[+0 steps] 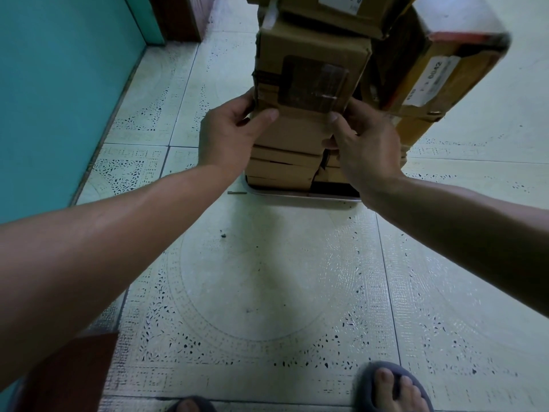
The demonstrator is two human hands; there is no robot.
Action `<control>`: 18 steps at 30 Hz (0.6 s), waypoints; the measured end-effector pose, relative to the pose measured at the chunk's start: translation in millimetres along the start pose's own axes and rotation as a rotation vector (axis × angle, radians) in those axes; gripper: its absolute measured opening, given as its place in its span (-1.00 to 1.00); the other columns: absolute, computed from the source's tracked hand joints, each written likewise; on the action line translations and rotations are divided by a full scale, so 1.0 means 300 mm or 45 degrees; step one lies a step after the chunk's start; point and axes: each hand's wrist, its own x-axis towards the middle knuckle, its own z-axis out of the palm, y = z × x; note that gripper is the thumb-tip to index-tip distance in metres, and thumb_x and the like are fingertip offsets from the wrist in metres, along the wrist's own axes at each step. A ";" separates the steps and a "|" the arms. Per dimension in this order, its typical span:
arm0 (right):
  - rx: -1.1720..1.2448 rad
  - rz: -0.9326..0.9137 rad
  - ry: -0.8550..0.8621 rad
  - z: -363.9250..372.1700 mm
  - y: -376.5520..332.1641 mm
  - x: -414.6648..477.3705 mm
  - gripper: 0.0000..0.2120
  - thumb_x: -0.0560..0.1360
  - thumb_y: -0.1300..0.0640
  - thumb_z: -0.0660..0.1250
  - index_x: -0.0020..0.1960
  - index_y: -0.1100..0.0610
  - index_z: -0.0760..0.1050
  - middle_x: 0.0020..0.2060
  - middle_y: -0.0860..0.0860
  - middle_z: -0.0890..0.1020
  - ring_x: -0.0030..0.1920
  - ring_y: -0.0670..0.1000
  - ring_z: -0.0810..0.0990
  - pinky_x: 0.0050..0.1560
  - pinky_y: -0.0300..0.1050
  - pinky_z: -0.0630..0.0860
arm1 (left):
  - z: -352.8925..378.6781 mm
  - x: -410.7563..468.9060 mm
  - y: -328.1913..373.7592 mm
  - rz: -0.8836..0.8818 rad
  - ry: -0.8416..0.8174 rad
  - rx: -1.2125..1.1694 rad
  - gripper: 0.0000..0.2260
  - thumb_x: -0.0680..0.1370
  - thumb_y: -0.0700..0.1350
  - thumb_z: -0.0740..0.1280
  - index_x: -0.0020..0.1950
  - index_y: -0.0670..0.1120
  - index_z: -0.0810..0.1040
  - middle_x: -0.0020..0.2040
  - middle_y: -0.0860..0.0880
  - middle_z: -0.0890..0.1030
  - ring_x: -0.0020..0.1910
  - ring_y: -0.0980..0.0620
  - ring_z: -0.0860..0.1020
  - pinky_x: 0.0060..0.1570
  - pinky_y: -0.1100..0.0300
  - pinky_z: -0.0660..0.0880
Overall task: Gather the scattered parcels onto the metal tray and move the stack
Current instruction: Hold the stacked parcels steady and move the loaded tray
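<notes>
— Two hands on the one parcel?
— Yes. The left hand (234,129) and the right hand (364,141) clasp a brown cardboard box (312,81) from either side at the centre of the frame. Their thumbs lie on its near face and their fingers curl round its edges.
— And where is that box?
— Above the flat parcels (285,168) piled on the metal tray (300,198), which lies on the pale tiled floor (267,292). Whether it bears fully on them cannot be told.
— What crowds it?
— A larger box (439,75) with a white label tilts at the upper right, just behind the right hand. Another labelled box (341,10) sits higher, cut off by the top edge.
— Anything on the floor nearby?
— A small brown sliver (237,192) lies just left of the tray's near corner, and a dark speck (222,234) lies below it. A teal wall (59,99) fills the upper left, and a reddish-brown surface (68,373) shows at the lower left. The person's feet, in grey slippers (392,388), stand at the bottom edge, well apart from the tray.
</notes>
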 end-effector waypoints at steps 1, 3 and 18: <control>-0.003 0.000 0.002 0.001 0.001 0.001 -0.75 0.60 0.00 0.27 0.27 -0.11 0.53 -0.14 -0.27 0.63 -0.18 -0.19 0.67 0.01 -0.02 0.64 | 0.001 0.000 0.001 0.004 0.004 0.006 -0.66 0.49 -0.12 0.46 0.26 -0.09 0.61 0.09 0.09 0.68 0.08 0.23 0.62 0.20 0.23 0.52; -0.005 0.004 0.004 0.001 0.000 0.000 -0.74 0.61 0.00 0.27 0.28 -0.11 0.52 -0.13 -0.27 0.62 -0.19 -0.20 0.66 0.00 -0.03 0.65 | 0.001 -0.001 0.002 0.016 0.011 0.016 -0.67 0.49 -0.12 0.46 0.26 -0.09 0.62 0.08 0.10 0.68 0.08 0.24 0.62 0.19 0.24 0.52; 0.156 0.069 -0.108 -0.149 -0.095 -0.061 -0.51 0.54 -0.04 0.32 0.44 0.01 0.37 0.16 -0.09 0.61 -0.05 -0.13 0.68 0.09 -0.05 0.62 | -0.014 0.033 0.106 0.183 0.042 -0.025 -0.29 0.44 0.13 0.44 0.51 -0.07 0.31 0.43 0.01 0.44 0.39 0.14 0.40 0.40 0.09 0.37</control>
